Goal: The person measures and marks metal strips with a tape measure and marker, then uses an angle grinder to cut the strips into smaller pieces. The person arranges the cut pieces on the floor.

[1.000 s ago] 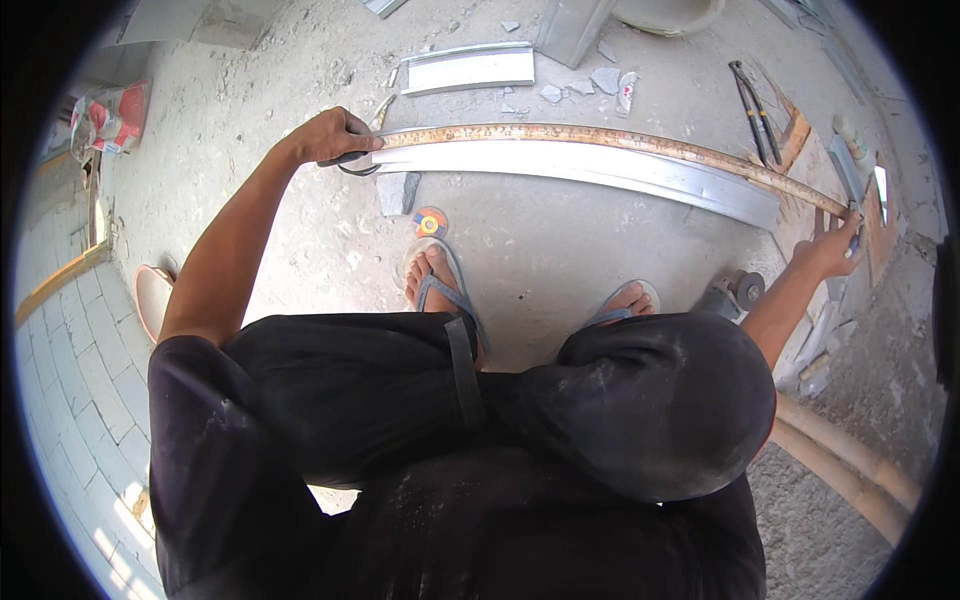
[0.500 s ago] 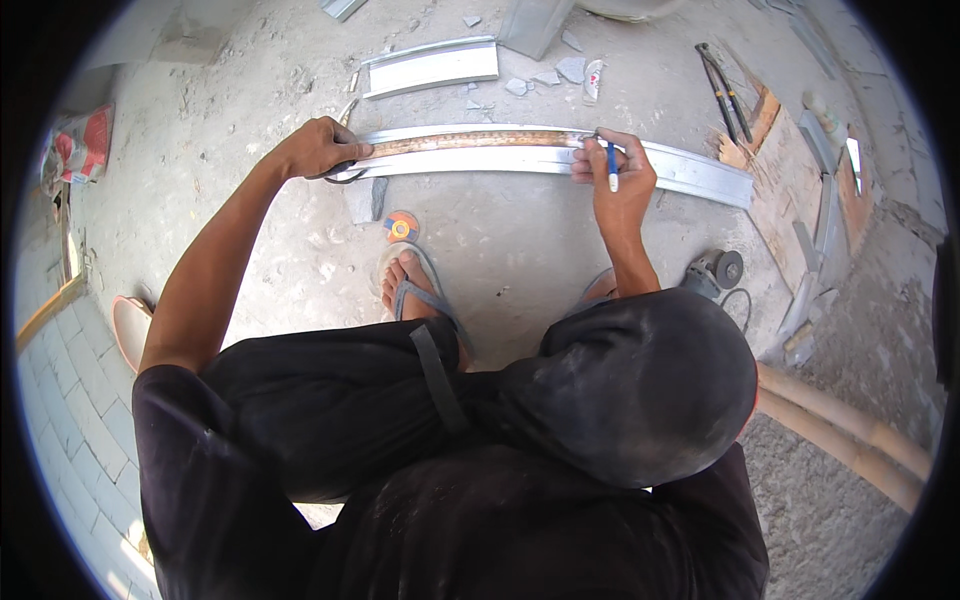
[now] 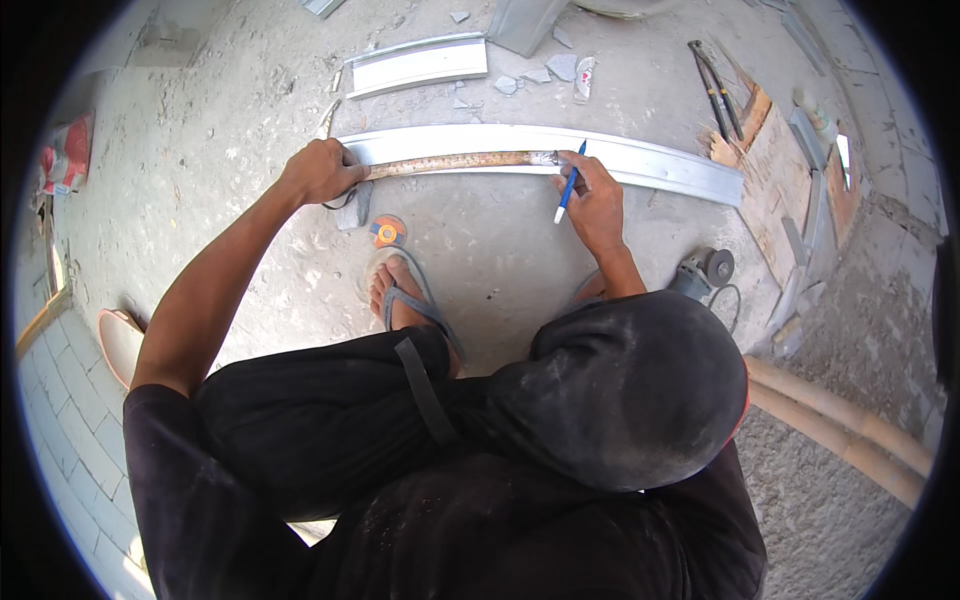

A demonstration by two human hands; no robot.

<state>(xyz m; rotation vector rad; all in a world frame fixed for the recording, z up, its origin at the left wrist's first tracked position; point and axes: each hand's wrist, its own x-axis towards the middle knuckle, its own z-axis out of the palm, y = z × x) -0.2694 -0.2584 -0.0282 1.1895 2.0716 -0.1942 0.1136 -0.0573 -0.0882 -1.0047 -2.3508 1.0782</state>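
A long silvery metal channel (image 3: 665,165) lies crosswise on the floor in front of my feet. A worn brownish measuring tape (image 3: 460,162) stretches along its near edge between my hands. My left hand (image 3: 322,175) is closed on the tape's left end, where a dark strap loop hangs below; most of what it grips is hidden. At the tape's metal-tipped right end, the fingers of my right hand (image 3: 598,208) pinch a blue pen with a white part (image 3: 570,188), held at a slant. Those fingers also touch the tape tip.
A shorter metal channel piece (image 3: 420,68) and stone shards (image 3: 562,67) lie beyond. An orange disc (image 3: 387,231) sits by my left foot; an angle grinder (image 3: 692,275) rests at right. Long-handled pliers (image 3: 717,95), a wooden board (image 3: 765,215) and bamboo poles (image 3: 840,420) are farther right.
The tape has shifted from inside the channel toward me, onto its near edge. My right hand has moved slightly left, and the pen has tilted from nearly upright to slanted.
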